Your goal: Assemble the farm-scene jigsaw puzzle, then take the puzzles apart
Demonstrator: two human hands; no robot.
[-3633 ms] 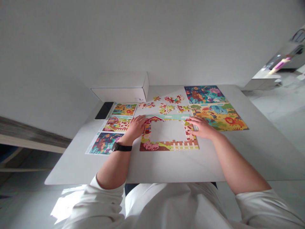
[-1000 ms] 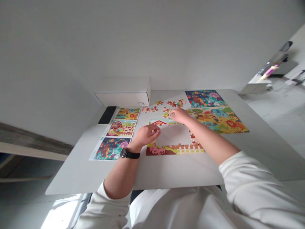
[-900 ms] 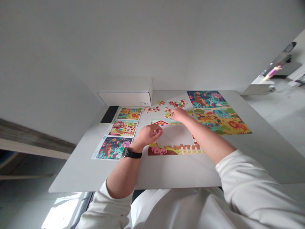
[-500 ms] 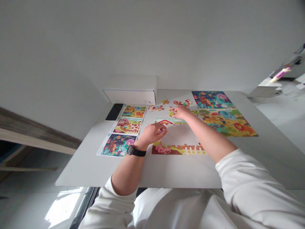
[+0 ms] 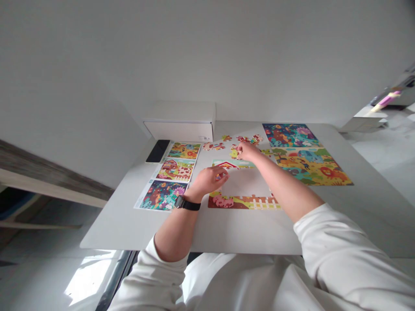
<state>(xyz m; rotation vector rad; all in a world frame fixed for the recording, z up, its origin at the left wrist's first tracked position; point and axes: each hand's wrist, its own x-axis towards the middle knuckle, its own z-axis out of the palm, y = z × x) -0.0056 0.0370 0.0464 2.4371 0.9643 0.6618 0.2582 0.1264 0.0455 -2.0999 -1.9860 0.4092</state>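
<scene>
Farm jigsaw (image 5: 244,201), with only its border joined and its middle bare, lies flat on the near middle of the white table (image 5: 227,235). The left hand (image 5: 210,179), a black watch (image 5: 187,203) on its wrist, rests on the jigsaw's left border, just near of the red barn roof (image 5: 226,165). Its fingers are bent, with the tips close to the thumb. A spot of colour shows at the tips, but I cannot tell whether that is a held piece or the border beneath.

The right hand (image 5: 249,150) reaches past the jigsaw's far edge into the loose pieces (image 5: 248,139) scattered there. Its fingers curl toward the left, and the tips meet a yellow-green piece (image 5: 234,152). I cannot tell whether they pinch it or only touch it. A few more pieces (image 5: 212,146) lie a little further left, apart from both hands.

Left of the jigsaw lies a reference sheet (image 5: 177,169) with three pictures in a row, the middle one showing the same barn. A dark phone (image 5: 158,150) lies at its far left corner, and a white box (image 5: 181,124) stands beyond that against the wall. On the right side of the table lie two finished puzzles, the yellow one (image 5: 313,166) nearer and the blue one (image 5: 288,134) beyond it, their edges touching
</scene>
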